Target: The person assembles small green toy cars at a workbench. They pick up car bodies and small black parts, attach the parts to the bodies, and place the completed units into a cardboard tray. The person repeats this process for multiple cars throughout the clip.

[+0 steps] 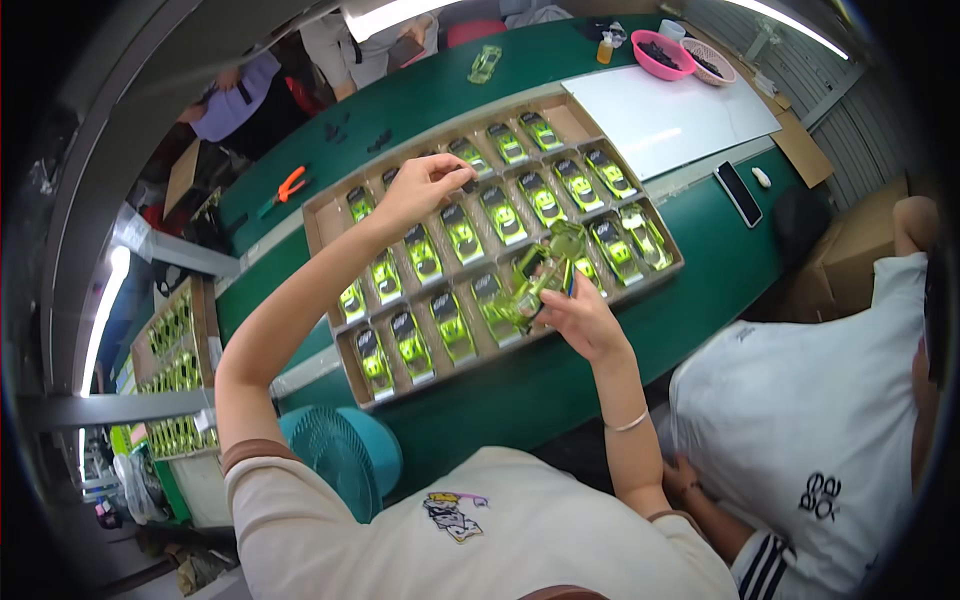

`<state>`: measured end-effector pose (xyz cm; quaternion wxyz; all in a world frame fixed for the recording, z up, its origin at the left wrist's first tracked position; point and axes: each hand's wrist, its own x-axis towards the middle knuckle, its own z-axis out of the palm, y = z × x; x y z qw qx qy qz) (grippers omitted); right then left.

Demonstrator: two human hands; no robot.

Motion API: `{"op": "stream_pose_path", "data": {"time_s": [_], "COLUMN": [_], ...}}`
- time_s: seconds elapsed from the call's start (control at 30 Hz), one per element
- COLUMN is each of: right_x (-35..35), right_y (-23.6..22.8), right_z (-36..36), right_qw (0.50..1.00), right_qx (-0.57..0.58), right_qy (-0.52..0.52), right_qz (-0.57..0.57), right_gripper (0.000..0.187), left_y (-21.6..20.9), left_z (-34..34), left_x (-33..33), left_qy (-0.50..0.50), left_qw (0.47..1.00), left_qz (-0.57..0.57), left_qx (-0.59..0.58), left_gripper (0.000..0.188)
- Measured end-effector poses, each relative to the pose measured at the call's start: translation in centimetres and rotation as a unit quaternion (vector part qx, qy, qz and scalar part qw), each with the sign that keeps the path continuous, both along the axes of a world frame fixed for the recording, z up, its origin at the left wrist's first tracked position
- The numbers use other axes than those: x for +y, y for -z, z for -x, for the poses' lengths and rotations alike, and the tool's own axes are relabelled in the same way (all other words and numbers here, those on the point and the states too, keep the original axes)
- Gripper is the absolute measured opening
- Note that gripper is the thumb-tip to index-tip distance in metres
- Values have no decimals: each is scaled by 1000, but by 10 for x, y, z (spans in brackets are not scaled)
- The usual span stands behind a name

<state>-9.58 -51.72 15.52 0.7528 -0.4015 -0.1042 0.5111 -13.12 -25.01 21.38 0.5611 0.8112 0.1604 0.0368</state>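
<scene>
A shallow cardboard tray point(572, 118) on the table holds rows of translucent lime-green toy car body shells, many with a dark panel. My left hand point(425, 190) is over the tray's middle, fingers pinched on a small dark piece point(470, 184); its exact kind is too small to make out. Tilted above the near right part of the tray is another green car shell point(562, 245), gripped by my right hand point(590, 325) between thumb and fingers. The shell in my grip hides some of the cars beneath it.
Orange-handled pliers point(290, 185) and dark small parts point(380, 140) lie beyond the tray. A loose green shell point(485, 64) sits farther back. Right: white board point(670, 125), pink basin point(662, 55), phone point(738, 194). A co-worker point(800, 400) sits close; a teal fan point(340, 455) stands near left.
</scene>
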Motion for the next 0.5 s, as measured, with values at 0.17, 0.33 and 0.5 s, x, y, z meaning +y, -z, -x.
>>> {"op": "stream_pose_path", "data": {"time_s": [0.17,0.33,0.5], "right_x": [5,4,3], "right_y": [-39,-62,-79], "right_z": [54,103,149], "right_qw": [982,962,986], "right_qx": [44,130,-53], "right_qy": [-66,-89,20], "right_qz": [-170,-221,-158], "right_gripper": [56,51,56], "left_y": [-57,-78,-101], "left_z": [102,175,225], "left_x": [-71,-105,-121], "left_qy": [23,-73,-110], "left_qw": [989,962,938], "left_qz": [143,263,329], "left_qx": [-26,-27,-28], "left_gripper": [17,18,16]}}
